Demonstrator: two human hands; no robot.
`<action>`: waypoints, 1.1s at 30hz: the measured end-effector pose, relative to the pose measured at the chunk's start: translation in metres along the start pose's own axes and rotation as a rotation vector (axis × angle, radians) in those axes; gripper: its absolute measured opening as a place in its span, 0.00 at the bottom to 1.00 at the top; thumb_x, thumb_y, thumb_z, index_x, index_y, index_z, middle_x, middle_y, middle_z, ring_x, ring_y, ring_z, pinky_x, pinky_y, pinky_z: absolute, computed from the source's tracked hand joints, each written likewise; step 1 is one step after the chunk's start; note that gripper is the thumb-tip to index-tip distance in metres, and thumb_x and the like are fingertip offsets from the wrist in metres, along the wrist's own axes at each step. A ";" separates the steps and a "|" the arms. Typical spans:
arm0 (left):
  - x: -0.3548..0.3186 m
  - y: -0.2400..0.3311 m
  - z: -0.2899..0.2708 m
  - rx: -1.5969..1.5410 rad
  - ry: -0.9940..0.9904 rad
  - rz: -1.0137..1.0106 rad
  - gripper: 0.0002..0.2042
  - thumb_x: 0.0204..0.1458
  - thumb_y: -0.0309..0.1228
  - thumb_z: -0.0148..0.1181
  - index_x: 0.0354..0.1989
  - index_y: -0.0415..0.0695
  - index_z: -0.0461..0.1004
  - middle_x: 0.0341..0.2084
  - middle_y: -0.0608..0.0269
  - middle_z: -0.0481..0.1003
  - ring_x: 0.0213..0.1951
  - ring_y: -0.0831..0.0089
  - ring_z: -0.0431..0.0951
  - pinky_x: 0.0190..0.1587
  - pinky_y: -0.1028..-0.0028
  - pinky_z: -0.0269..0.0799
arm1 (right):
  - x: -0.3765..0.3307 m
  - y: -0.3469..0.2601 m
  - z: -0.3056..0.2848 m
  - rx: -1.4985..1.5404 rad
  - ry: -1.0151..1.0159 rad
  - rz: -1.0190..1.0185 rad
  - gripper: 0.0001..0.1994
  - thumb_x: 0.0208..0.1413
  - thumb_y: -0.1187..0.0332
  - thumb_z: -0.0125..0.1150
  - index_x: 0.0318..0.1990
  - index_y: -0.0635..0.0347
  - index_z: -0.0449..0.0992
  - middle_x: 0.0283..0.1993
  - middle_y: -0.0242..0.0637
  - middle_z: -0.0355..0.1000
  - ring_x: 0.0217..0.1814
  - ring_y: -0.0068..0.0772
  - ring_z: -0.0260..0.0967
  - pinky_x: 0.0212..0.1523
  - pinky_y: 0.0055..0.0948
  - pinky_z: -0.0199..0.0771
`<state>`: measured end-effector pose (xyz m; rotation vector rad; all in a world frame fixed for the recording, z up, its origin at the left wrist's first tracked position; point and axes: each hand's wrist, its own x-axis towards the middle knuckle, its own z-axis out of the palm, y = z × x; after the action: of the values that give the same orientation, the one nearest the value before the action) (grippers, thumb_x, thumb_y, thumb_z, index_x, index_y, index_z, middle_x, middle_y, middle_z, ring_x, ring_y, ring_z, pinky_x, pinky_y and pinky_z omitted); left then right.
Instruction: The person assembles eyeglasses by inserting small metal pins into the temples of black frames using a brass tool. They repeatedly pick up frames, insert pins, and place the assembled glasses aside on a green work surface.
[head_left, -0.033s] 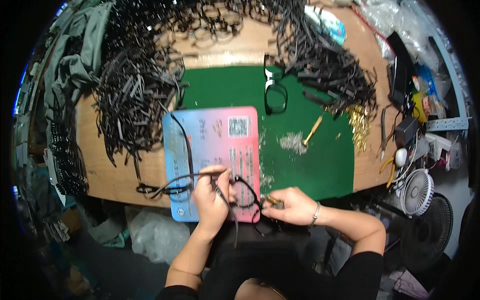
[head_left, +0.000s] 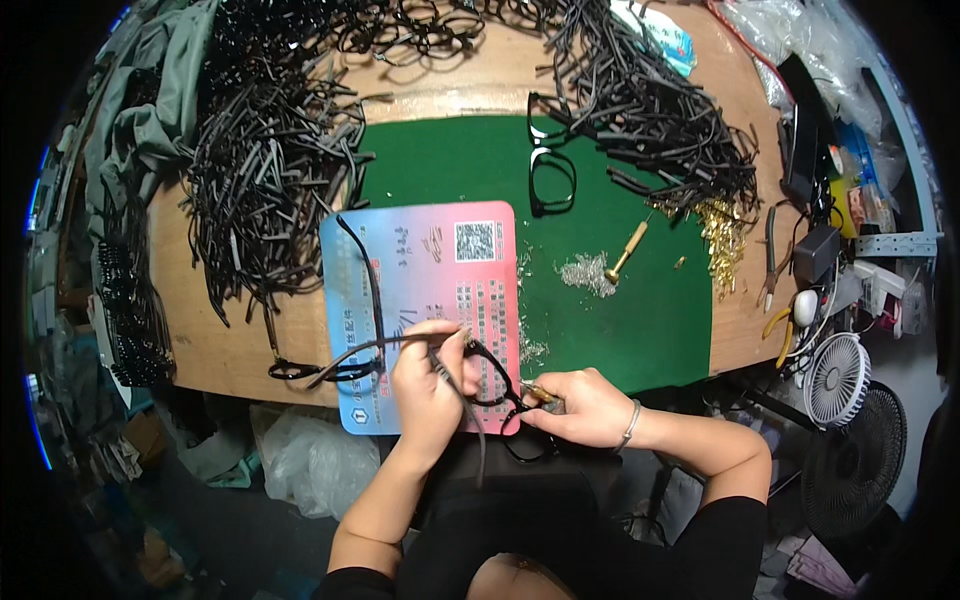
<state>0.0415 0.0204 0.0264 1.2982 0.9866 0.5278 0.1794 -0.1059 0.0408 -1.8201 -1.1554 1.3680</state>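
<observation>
- Your left hand (head_left: pixel 428 385) is closed around a black eyeglass frame (head_left: pixel 492 380), holding it over the near edge of the pink-and-blue mat (head_left: pixel 430 260), at about 6 o'clock on the counter (head_left: pixel 215 340).
- Your right hand (head_left: pixel 585 405) is pinched shut on a small brass-tipped tool (head_left: pixel 543 394), whose tip meets the frame at its right corner.
- The tool could slip off that corner and scratch the frame, because the frame hangs in the air and not on the mat.
- A loose temple arm (head_left: pixel 465 405) dangles below your left hand; it may snag on your dark clothing.
- Tiny silver parts (head_left: pixel 588 272) lie at 2 o'clock from your hands; a sleeve sweep could scatter them.
- Your fingers hide the contact point, so I cannot tell whether a screw is there.
- The piles of black arms (head_left: pixel 270 160) at 11 o'clock blur together at the rim.
</observation>
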 end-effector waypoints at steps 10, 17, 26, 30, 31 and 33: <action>0.002 -0.020 0.000 0.198 -0.041 0.081 0.05 0.59 0.24 0.45 0.37 0.34 0.61 0.26 0.56 0.71 0.21 0.75 0.76 0.24 0.78 0.74 | 0.002 0.001 -0.024 -0.255 0.086 -0.151 0.16 0.52 0.59 0.58 0.39 0.62 0.70 0.33 0.45 0.72 0.34 0.47 0.72 0.34 0.38 0.73; 0.000 -0.024 0.002 0.462 -0.018 0.342 0.03 0.58 0.23 0.47 0.38 0.35 0.64 0.22 0.62 0.69 0.20 0.79 0.73 0.24 0.81 0.72 | 0.007 0.007 -0.027 -0.319 0.171 -0.193 0.15 0.52 0.61 0.57 0.41 0.61 0.70 0.31 0.43 0.71 0.31 0.45 0.72 0.32 0.38 0.74; 0.004 -0.018 -0.006 0.636 -0.130 0.526 0.14 0.42 0.09 0.48 0.37 0.38 0.69 0.27 0.55 0.71 0.23 0.68 0.75 0.28 0.73 0.72 | 0.024 -0.007 -0.020 -0.820 0.247 -0.241 0.29 0.51 0.56 0.58 0.58 0.58 0.60 0.32 0.43 0.63 0.18 0.36 0.69 0.17 0.32 0.71; 0.003 -0.019 -0.004 0.570 -0.129 0.495 0.15 0.42 0.09 0.47 0.37 0.38 0.69 0.27 0.56 0.71 0.23 0.70 0.74 0.27 0.73 0.72 | 0.003 -0.002 -0.027 -0.826 0.230 -0.161 0.29 0.50 0.55 0.58 0.58 0.56 0.61 0.34 0.42 0.62 0.22 0.39 0.69 0.20 0.32 0.71; 0.004 -0.020 -0.003 0.560 -0.128 0.492 0.15 0.42 0.08 0.47 0.38 0.38 0.69 0.27 0.57 0.71 0.23 0.70 0.74 0.27 0.74 0.72 | -0.001 0.000 -0.030 -0.789 0.274 -0.168 0.28 0.50 0.56 0.59 0.57 0.57 0.62 0.33 0.42 0.62 0.23 0.39 0.69 0.21 0.32 0.71; 0.003 -0.023 -0.001 0.559 -0.129 0.499 0.16 0.42 0.08 0.47 0.38 0.38 0.68 0.27 0.57 0.71 0.23 0.71 0.74 0.27 0.74 0.72 | -0.005 -0.002 -0.038 -0.685 0.303 -0.141 0.24 0.50 0.60 0.60 0.52 0.60 0.64 0.34 0.42 0.62 0.27 0.41 0.69 0.26 0.33 0.72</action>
<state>0.0379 0.0185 0.0038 2.0799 0.7178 0.5531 0.2145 -0.1079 0.0567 -2.2418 -1.6683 0.6072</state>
